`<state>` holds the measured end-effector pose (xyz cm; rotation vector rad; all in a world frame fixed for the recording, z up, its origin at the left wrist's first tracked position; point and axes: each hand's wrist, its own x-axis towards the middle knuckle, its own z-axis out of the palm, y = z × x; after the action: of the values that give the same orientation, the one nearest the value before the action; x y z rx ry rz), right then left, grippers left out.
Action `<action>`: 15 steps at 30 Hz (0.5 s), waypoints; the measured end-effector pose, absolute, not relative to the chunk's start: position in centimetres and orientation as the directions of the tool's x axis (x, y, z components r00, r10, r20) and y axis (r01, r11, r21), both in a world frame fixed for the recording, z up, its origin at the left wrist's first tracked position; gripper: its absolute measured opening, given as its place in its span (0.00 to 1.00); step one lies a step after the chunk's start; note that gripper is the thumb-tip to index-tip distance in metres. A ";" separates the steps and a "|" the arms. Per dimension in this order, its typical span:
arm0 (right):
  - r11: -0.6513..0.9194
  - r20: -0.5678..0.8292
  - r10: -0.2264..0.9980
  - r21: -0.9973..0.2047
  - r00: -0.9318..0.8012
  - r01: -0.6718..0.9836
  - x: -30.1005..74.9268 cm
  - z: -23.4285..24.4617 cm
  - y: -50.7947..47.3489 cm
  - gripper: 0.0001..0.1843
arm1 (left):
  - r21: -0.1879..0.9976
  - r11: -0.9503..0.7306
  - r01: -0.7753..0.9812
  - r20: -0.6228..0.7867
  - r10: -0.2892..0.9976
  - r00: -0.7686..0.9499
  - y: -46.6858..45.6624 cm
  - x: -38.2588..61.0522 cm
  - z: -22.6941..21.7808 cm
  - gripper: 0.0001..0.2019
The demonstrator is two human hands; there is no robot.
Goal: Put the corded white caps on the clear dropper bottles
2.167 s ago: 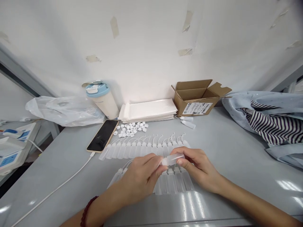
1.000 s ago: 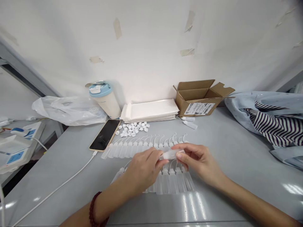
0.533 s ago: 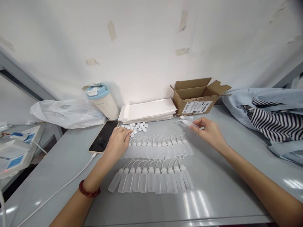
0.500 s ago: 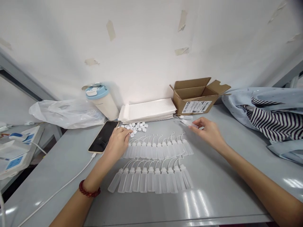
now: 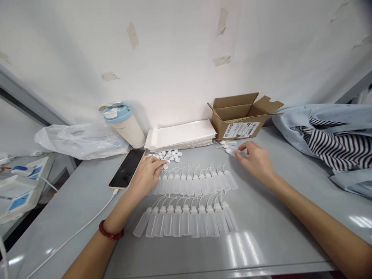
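Note:
My left hand (image 5: 149, 171) is at the near edge of a pile of small white caps (image 5: 172, 155). Its fingertips are pinched on one white cap. My right hand (image 5: 255, 161) has thumb and fingers closed on a translucent plastic squeeze bottle (image 5: 231, 151), which lies low at the table beside a similar bottle (image 5: 231, 143). Between my hands is a back row of bottles (image 5: 197, 185) with thin cap straps, partly hidden by my left hand at its left end. A front row of bottles (image 5: 185, 223) lies closer to me.
An open cardboard box (image 5: 241, 122) and a stack of white envelopes (image 5: 183, 134) stand against the wall. Left are a phone (image 5: 128, 168) with a cable, a tumbler (image 5: 128, 126) and a plastic bag (image 5: 81, 140). Striped and blue cloth (image 5: 334, 139) lies right.
My left hand has shifted slightly right, and a cap shows at its fingertips. The right hand's bottle has moved slightly, staying beside the other one. The rows of bottles are unchanged.

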<state>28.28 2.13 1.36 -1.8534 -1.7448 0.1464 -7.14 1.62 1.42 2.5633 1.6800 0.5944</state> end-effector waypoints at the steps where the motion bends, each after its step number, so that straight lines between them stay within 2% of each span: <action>1: 0.038 0.315 0.940 -0.473 0.129 0.880 28.2 1.6 2.0 0.08 | 0.225 -0.424 0.877 0.297 0.887 0.353 1.6 -7.2 1.5 0.16; 7: 0.127 0.313 0.949 -0.510 0.046 0.850 27.5 2.6 0.7 0.10 | 0.257 -0.437 0.862 0.262 0.890 0.373 1.6 -7.3 1.7 0.15; 15: 0.135 0.268 0.963 -0.545 0.019 0.828 27.2 3.5 0.2 0.11 | 0.250 -0.405 0.879 0.256 0.903 0.344 2.0 -7.5 1.3 0.15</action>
<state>27.15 0.21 3.46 -1.7200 -1.8344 0.3004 -7.49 2.03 1.27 2.5190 1.6740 0.5504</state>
